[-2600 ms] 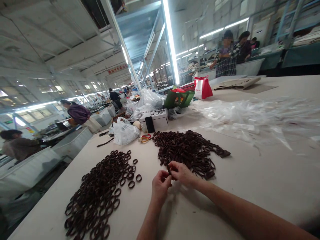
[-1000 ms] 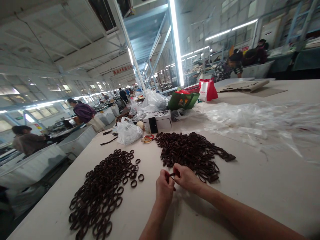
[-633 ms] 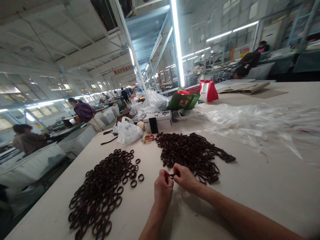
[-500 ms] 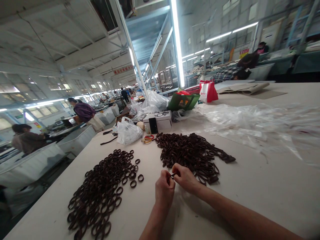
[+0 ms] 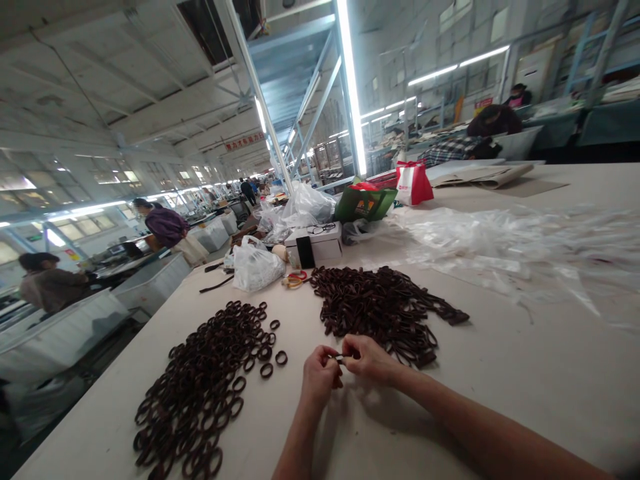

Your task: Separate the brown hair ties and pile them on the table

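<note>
Between my two hands is a small dark brown loop point(image 5: 341, 358), mostly covered by the fingers. My left hand point(image 5: 320, 371) pinches its left end and my right hand point(image 5: 369, 360) pinches the right end. Just beyond the hands lies a heap of flattened dark brown loops point(image 5: 375, 303), some stretched toward the right. Off to the left spreads a pile of rounded dark brown rings point(image 5: 200, 380), with a few single rings apart at its right edge.
Behind the heaps are red-and-yellow-handled scissors point(image 5: 296, 279), a white plastic bag point(image 5: 257, 265), a white box point(image 5: 325, 241) with a phone point(image 5: 305, 252) against it, and a green bag point(image 5: 365, 203). Clear plastic sheets point(image 5: 525, 247) cover the table's right. People work at left and far right.
My hands have moved slightly left and down, and a little apart, with the loop now showing between the fingertips. The piles look the same.
</note>
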Tool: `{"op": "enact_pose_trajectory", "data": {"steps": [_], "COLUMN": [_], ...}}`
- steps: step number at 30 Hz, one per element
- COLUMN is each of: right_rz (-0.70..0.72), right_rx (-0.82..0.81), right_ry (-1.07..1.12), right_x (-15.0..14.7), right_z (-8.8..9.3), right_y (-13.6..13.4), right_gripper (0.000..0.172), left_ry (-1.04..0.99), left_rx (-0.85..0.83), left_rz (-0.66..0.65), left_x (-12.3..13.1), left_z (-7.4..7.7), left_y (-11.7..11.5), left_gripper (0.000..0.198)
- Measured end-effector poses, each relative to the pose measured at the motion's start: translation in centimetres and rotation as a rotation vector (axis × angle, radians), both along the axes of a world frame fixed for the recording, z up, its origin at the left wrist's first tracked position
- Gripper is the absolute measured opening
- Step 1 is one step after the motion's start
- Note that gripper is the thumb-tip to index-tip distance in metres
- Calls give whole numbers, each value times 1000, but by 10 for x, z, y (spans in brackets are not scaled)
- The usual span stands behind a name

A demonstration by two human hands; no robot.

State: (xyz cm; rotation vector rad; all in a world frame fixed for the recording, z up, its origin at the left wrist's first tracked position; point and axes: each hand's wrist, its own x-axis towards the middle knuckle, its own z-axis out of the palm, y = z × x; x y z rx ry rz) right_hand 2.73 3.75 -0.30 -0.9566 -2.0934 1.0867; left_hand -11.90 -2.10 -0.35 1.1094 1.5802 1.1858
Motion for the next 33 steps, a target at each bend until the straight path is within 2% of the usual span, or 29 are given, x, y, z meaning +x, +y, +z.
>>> {"op": "enact_pose_trajectory", "data": {"steps": [4,6,11,14,16,19,21,23,26,30,33], "right_rz": [77,121,140,87,-30,-264,-367,-389,-320,-264,-249], "right_rx": [-27,-59,-24,61,170,373,461,493,520,513,480], "right_ry": [35,53,-15,-61,-105,-240,-368,-498,-613,-669,-698], "right_x": [4,5,4,6,11,23,30,33,31,28,31], "right_z": [2,3,4,7,11,19,21,22,19,18,22], "right_y": [1,1,-3,-3,0,10,17,21,21,20,22], "right_gripper": [3,5,5,12,15,16,18,19,15,11,15], "left_ry": [-237,-272,-131,-83,-70,-149,-230,-272,-264,-173,-68], "left_rx": [-28,-1,18,56,132,288,382,445,449,392,385], "left_rz": [-42,-63,-71,-2,145,528,744,836,786,521,330], "left_x": [-3,-3,-2,-12,-30,-71,-97,-112,-106,-63,-33], "left_z": [2,1,-5,-6,-1,14,23,28,26,15,6], "left_y": [0,-1,2,6,6,1,-6,-11,-11,-1,3], "left_gripper": [23,27,25,23,27,51,65,67,64,62,60]}}
